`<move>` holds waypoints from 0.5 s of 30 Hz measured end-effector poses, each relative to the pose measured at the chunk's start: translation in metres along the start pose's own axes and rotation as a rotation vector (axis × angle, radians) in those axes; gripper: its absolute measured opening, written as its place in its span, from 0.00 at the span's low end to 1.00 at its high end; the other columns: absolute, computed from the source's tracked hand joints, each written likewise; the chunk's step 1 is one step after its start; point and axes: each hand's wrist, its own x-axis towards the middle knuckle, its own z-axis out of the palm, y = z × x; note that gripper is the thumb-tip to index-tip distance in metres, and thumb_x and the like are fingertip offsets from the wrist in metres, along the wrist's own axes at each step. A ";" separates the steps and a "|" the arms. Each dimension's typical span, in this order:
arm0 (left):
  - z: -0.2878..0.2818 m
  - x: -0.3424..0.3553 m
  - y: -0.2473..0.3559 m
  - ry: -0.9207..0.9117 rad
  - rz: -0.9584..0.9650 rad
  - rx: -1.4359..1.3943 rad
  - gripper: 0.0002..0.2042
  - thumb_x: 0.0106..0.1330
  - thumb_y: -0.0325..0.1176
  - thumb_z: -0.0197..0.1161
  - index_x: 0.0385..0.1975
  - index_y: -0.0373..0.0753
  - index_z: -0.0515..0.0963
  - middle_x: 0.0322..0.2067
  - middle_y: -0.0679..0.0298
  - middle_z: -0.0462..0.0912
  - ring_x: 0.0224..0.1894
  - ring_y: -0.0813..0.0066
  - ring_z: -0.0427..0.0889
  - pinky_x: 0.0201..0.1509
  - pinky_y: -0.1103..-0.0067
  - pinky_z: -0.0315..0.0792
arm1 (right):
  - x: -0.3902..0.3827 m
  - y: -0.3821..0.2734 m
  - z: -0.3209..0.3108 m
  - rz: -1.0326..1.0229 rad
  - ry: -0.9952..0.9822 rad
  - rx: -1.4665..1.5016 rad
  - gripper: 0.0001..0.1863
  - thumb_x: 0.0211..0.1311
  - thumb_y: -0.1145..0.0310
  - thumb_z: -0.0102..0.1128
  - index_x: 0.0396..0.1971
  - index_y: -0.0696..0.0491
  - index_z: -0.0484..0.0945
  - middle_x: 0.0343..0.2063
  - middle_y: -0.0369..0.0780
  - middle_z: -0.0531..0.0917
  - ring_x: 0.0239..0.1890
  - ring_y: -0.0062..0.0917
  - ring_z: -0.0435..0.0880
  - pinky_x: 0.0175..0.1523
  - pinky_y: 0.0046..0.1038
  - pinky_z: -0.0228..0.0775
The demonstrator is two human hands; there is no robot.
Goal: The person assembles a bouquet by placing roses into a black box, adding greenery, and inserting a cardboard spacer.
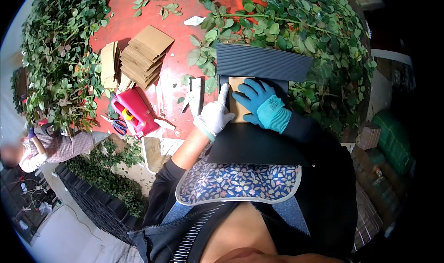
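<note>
An opened black corrugated sheet or box lies before me, its ridged far panel raised behind my hands. On its middle rests a flat brown cardboard piece. My left hand, in a white glove, is at the cardboard's left side, index finger stretched along the black edge and thumb toward the cardboard. My right hand, in a blue glove with a teal cuff, presses flat on the cardboard with its fingers spread. Neither hand is wrapped around anything.
Left on the red table are stacked cardboard pieces, a pink tape dispenser, scissors and a white clip-like tool. Leafy stems crowd the far and right sides. Another person is at far left.
</note>
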 end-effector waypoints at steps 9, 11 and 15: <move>-0.004 0.017 0.008 -0.007 0.025 0.132 0.52 0.54 0.44 0.73 0.73 0.39 0.43 0.27 0.50 0.82 0.30 0.51 0.83 0.37 0.66 0.77 | -0.003 0.002 0.001 0.042 -0.046 0.037 0.38 0.44 0.51 0.70 0.58 0.50 0.72 0.60 0.42 0.68 0.65 0.39 0.63 0.67 0.46 0.56; 0.007 0.025 0.004 0.015 0.045 0.151 0.52 0.54 0.44 0.73 0.73 0.38 0.42 0.29 0.48 0.82 0.32 0.49 0.83 0.38 0.65 0.77 | -0.004 0.004 0.008 0.046 -0.015 0.031 0.38 0.44 0.51 0.70 0.57 0.50 0.72 0.60 0.42 0.68 0.65 0.39 0.63 0.67 0.46 0.56; 0.004 0.029 0.007 -0.002 0.035 0.170 0.53 0.52 0.46 0.73 0.72 0.38 0.43 0.34 0.44 0.83 0.35 0.46 0.83 0.41 0.64 0.77 | -0.005 0.002 0.007 0.064 -0.009 -0.003 0.39 0.46 0.51 0.69 0.58 0.53 0.69 0.60 0.42 0.68 0.65 0.40 0.63 0.67 0.45 0.54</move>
